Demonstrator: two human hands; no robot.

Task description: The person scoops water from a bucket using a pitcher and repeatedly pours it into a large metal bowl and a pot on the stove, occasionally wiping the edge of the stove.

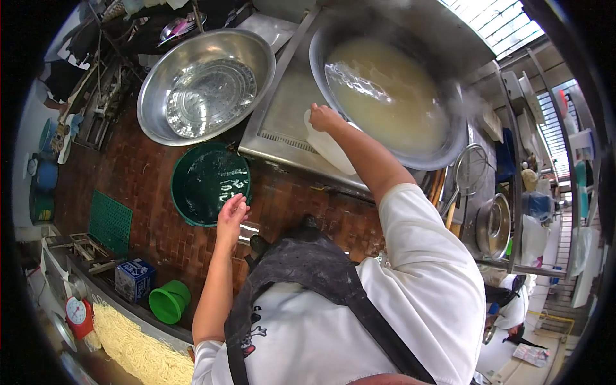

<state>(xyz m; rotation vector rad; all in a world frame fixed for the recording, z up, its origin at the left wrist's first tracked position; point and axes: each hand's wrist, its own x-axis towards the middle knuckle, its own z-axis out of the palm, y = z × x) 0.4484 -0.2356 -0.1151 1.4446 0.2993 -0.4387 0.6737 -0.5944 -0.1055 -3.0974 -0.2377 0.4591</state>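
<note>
My right hand (pixel 326 119) is closed on the upper end of a white, translucent plastic container (pixel 332 151), whose exact kind I cannot make out. It hangs tilted over the steel stove top, beside the rim of a big wok (pixel 391 96) full of cloudy, yellowish, steaming liquid. My left hand (pixel 232 217) holds nothing; its fingers are loosely bent and apart. Below it, a dark green tub (pixel 192 192) with water in it sits on the floor. Farther left stands a wide steel basin (pixel 154 96) with clear water inside.
A wire strainer (pixel 471 170) and a steel bowl (pixel 493 226) lie at the right. Yellow noodles (pixel 138 343), a red scale (pixel 78 314) and a bright green bucket (pixel 169 301) are at lower left. Another person (pixel 513 311) is at far right. The brick floor (pixel 147 173) looks wet.
</note>
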